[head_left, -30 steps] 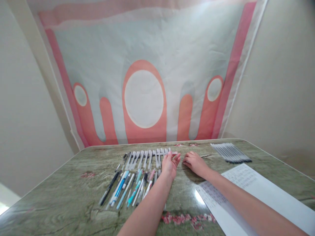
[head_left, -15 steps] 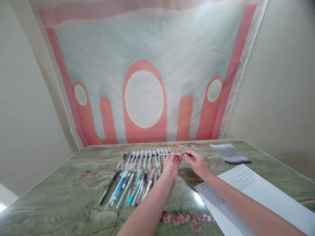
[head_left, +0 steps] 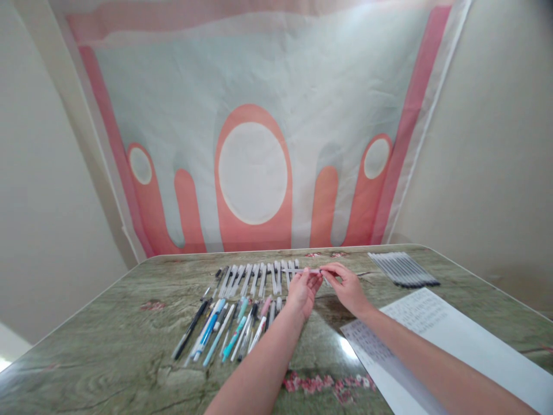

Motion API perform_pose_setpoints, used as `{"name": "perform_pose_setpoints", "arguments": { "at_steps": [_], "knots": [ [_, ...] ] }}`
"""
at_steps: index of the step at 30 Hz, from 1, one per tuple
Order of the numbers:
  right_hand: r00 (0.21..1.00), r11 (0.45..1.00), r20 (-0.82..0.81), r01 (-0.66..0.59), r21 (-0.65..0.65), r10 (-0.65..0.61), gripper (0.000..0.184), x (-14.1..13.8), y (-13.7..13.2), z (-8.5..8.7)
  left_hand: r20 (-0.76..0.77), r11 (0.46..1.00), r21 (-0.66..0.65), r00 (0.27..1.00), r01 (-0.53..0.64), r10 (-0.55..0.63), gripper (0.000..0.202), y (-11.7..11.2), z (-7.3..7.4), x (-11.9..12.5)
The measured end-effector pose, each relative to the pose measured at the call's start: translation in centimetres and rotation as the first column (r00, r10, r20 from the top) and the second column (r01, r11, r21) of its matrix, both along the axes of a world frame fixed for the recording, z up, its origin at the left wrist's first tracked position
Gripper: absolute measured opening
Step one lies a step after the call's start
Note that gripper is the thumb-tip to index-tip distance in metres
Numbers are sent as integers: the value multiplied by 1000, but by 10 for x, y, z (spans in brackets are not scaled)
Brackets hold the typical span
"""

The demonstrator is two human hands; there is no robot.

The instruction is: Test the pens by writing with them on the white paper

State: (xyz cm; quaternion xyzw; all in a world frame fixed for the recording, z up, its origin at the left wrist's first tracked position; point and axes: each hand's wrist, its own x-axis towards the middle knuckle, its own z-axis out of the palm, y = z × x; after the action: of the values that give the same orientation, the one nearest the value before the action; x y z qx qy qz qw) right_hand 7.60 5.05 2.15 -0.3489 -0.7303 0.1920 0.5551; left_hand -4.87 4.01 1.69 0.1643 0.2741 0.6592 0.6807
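My left hand [head_left: 303,294] pinches a slim translucent pen barrel [head_left: 290,270], held level above the table with one end pointing left. The fingers of my right hand [head_left: 344,286] are closed at the barrel's right end, where a small dark bit shows between the fingertips. What exactly the right fingertips grip is too small to make out. Just left of my hands lies a row of clear pen barrels [head_left: 247,280]. Nearer to me, assorted pens [head_left: 208,331] in black, blue, teal, white and pink lie side by side.
A neat set of clear, dark-tipped pen parts [head_left: 404,270] lies at the back right. Under my right forearm is a white sheet [head_left: 449,331] with rows of writing. The wood-patterned table [head_left: 108,340] ends at a pink-and-grey printed backdrop [head_left: 254,236].
My right fingertips have come slightly closer to my left hand along the barrel, and the dark bit shows less. Both hands otherwise stay in place; the laid-out pens have not moved.
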Motion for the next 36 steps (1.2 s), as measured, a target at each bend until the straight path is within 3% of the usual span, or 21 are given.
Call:
{"name": "perform_pose_setpoints", "arguments": {
  "at_steps": [36],
  "knots": [
    [984, 993, 141, 97, 70, -106, 21, 5, -1, -4, -101, 998, 60, 995, 6, 0, 16, 1, -4, 0]
  ]
}}
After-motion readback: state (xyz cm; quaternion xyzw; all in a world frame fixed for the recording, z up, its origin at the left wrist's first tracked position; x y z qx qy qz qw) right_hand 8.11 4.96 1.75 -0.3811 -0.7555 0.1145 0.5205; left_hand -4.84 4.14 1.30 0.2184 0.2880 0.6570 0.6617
